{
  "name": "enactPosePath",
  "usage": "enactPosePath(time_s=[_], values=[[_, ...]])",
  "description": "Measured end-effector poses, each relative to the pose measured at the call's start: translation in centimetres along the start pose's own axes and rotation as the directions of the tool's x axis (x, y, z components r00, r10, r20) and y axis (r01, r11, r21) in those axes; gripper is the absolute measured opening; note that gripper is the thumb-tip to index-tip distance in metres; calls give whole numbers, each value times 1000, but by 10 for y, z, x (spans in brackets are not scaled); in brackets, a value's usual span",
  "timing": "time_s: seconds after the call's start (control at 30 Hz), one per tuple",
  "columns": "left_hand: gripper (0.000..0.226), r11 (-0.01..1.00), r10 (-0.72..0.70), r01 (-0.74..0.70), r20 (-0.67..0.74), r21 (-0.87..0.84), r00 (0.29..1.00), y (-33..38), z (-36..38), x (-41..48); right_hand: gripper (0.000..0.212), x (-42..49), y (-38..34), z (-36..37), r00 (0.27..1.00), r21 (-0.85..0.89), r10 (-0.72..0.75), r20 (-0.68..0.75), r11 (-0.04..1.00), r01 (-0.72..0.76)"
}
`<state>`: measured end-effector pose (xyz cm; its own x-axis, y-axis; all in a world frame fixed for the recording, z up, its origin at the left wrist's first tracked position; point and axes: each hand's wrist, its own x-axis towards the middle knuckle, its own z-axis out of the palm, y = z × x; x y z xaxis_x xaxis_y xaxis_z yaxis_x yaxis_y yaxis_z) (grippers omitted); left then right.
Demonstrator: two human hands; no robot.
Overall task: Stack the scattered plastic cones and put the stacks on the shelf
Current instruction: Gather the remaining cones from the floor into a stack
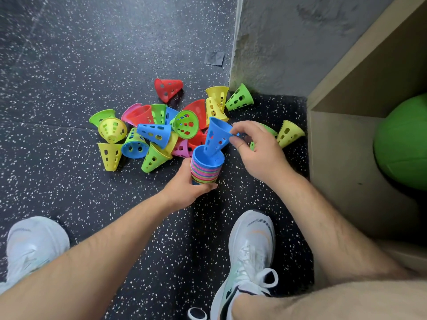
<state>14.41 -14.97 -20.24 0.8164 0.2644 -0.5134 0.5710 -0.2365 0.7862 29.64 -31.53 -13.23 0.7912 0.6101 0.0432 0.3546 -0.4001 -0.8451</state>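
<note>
My left hand (pixel 188 184) grips a stack of nested cones (pixel 206 170), many colours, wide rims up, blue on top. My right hand (pixel 256 151) pinches the rim of a blue perforated cone (pixel 216 137), whose narrow end dips tilted into the stack's open top. Beyond them a pile of scattered cones (pixel 157 130) in red, yellow, green, blue and pink lies on the speckled black floor. A red cone (pixel 168 88) lies apart at the back. A yellow cone (pixel 290 132) lies to the right of my right hand.
A wooden shelf unit (pixel 342 158) stands on the right with a green ball (pixel 404 144) inside. A grey wall (pixel 288 42) meets the floor behind the pile. My two white shoes (pixel 249 255) stand on the floor near the bottom.
</note>
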Motion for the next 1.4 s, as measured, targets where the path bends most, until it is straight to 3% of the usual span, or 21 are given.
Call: enactPosePath(time_s=[0.17, 0.3, 0.43, 0.57, 0.83, 0.97, 1.03, 1.13, 1.2, 1.4], values=[[89, 1000, 14, -14, -4, 3, 1000, 2, 0, 0, 10, -5, 4, 2, 970, -87, 13, 243, 996, 8], [90, 1000, 11, -11, -12, -29, 1000, 2, 2, 0, 11, -13, 8, 11, 945, -102, 11, 326, 995, 24], [91, 998, 6, -7, -20, -57, 1000, 1, 2, 1, 12, -17, 7, 15, 952, -38, 47, 302, 999, -38], [91, 999, 6, -7, -11, -40, 1000, 0, 2, 1, 27, -17, 13, 12, 961, -41, 81, 264, 997, -73], [82, 999, 29, -30, 10, 25, 1000, -1, 2, 1, 59, 11, 49, -16, 940, -417, 333, 76, 867, -274], [83, 999, 21, -21, 11, 23, 1000, -1, 3, 0, 84, 24, 66, -26, 870, -474, 481, 106, 794, -381], [83, 1000, 17, -17, 10, 18, 1000, 0, 3, -1, 77, 22, 73, -23, 872, -480, 485, 66, 782, -398], [83, 1000, 16, -16, 3, 5, 1000, -1, 3, -1, 46, 10, 80, -15, 922, -490, 388, -19, 800, -347], [83, 1000, 17, -17, 5, 1, 1000, -1, 3, 0, 35, 2, 83, -11, 939, -476, 342, -29, 821, -314], [81, 1000, 11, -11, -9, 9, 1000, 2, 3, 1, 22, 2, 66, -9, 974, -180, 214, -78, 958, -225]])
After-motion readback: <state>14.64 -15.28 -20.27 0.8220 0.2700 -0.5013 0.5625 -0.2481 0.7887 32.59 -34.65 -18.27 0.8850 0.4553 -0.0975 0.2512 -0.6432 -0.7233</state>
